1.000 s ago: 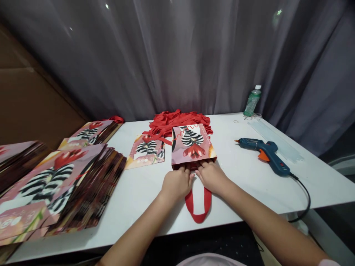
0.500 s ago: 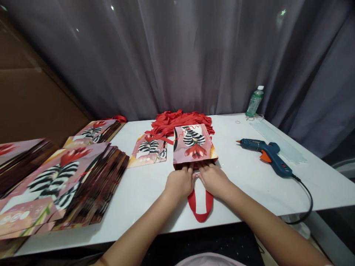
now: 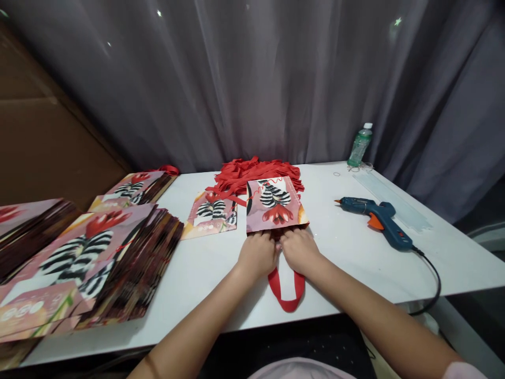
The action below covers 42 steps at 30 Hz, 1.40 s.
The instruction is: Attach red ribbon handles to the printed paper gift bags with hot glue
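A paper bag [image 3: 276, 202] with a zebra-striped and red flower print lies flat in front of me, its mouth facing me. My left hand [image 3: 258, 255] is at the left part of that mouth, fingers bent and closed, the tips hidden under the bag's upper panel. Beside it, thumbs close together, my right hand [image 3: 300, 251] sits at the right part with its fingers curled in likewise. From beneath both hands a red ribbon handle [image 3: 289, 305] loops out towards me on the white table [image 3: 335, 284]. Where the ribbon meets the bag is hidden.
Stacks of printed bags [image 3: 79, 258] fill the left side. Another flat bag [image 3: 213, 213] lies left of mine, and a pile of red ribbons [image 3: 256, 173] behind. To the right are a blue glue gun [image 3: 381, 216] with a cord, clear glue sticks [image 3: 394, 202] and a bottle [image 3: 360, 147].
My fingers, which reached straighter into the bag's mouth, are now more bent at the knuckles. The ribbon loop has shifted slightly. The bag stays in place.
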Available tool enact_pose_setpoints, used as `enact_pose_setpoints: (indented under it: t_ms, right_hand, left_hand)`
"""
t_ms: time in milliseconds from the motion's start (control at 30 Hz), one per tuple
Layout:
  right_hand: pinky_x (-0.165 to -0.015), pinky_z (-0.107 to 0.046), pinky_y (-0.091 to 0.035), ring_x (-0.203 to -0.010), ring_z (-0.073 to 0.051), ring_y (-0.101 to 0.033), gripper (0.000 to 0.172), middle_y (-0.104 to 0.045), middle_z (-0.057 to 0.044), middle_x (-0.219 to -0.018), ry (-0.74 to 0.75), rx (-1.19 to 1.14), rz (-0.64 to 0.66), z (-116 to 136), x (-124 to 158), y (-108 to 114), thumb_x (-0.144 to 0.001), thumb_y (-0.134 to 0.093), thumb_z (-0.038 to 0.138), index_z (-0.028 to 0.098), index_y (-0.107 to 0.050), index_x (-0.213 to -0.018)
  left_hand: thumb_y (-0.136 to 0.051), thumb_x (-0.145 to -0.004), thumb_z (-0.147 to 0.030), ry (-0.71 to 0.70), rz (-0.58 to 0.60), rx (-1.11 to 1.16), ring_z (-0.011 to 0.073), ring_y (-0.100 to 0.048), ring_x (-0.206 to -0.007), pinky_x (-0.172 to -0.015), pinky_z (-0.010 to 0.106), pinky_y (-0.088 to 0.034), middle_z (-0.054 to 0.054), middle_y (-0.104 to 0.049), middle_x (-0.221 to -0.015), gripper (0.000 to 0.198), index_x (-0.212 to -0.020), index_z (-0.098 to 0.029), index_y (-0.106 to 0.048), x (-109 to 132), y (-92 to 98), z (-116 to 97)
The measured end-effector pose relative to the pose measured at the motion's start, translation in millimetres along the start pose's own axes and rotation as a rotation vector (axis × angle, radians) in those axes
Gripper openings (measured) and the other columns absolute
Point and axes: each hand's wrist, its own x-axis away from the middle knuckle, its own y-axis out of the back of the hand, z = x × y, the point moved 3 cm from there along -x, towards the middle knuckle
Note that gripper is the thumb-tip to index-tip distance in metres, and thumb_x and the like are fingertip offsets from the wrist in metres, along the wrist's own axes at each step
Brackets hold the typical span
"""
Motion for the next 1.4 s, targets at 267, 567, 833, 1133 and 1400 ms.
enact_pose_setpoints:
  t_ms: [267, 567, 833, 1133, 1400]
  right_hand:
    - [-0.081, -0.036, -0.045, -0.096, -0.026, -0.063, 0.025, -0.068, -0.013, -0.107, 0.0, 0.019, 0.01, -6, -1, 0, -0.093, -0.048, 0.022, 0.014, -0.068, -0.107]
    - [-0.082, -0.037, -0.047, -0.096, -0.027, -0.064, 0.03, -0.066, -0.016, -0.116, -0.01, 0.019, 0.011, -8, -5, -7, -0.091, -0.051, 0.019, 0.013, -0.064, -0.117]
    - [-0.084, -0.037, -0.046, -0.095, -0.027, -0.063, 0.032, -0.067, -0.014, -0.113, 0.003, -0.001, -0.036, -10, 0, -9, -0.096, -0.042, 0.022, 0.012, -0.065, -0.116]
    - [-0.087, -0.035, -0.045, -0.107, -0.027, -0.058, 0.032, -0.066, -0.012, -0.114, -0.015, -0.036, -0.063, -8, -1, -3, -0.096, -0.041, 0.02, 0.016, -0.071, -0.104]
    - [-0.091, -0.036, -0.044, -0.105, -0.027, -0.059, 0.033, -0.066, -0.012, -0.116, -0.011, -0.041, -0.034, -9, -2, 0, -0.094, -0.042, 0.021, 0.016, -0.074, -0.101]
  left_hand:
    - [-0.04, -0.093, -0.039, 0.056, -0.063, 0.035, 0.0326, -0.058, -0.107, -0.079, 0.043, -0.051, 0.014, -0.062, -0.118, 0.04, -0.114, -0.016, -0.066, -1, 0.0, -3]
    - [-0.04, -0.09, -0.031, 0.062, -0.059, 0.071, 0.0299, -0.063, -0.093, -0.078, 0.042, -0.051, 0.016, -0.065, -0.108, 0.036, -0.104, -0.011, -0.066, -2, -2.1, -16]
    - [-0.044, -0.089, -0.034, 0.033, -0.061, 0.099, 0.0274, -0.064, -0.097, -0.081, 0.038, -0.05, 0.014, -0.066, -0.115, 0.037, -0.114, -0.014, -0.061, 0, 1.9, -2]
    - [-0.042, -0.089, -0.033, 0.036, -0.074, 0.079, 0.0307, -0.063, -0.093, -0.079, 0.042, -0.049, 0.017, -0.063, -0.112, 0.037, -0.108, -0.011, -0.064, 0, -3.5, -10]
    - [-0.044, -0.087, -0.033, 0.012, -0.074, 0.095, 0.0302, -0.062, -0.097, -0.084, 0.042, -0.047, 0.015, -0.067, -0.108, 0.035, -0.108, -0.012, -0.063, -1, -0.7, -6]
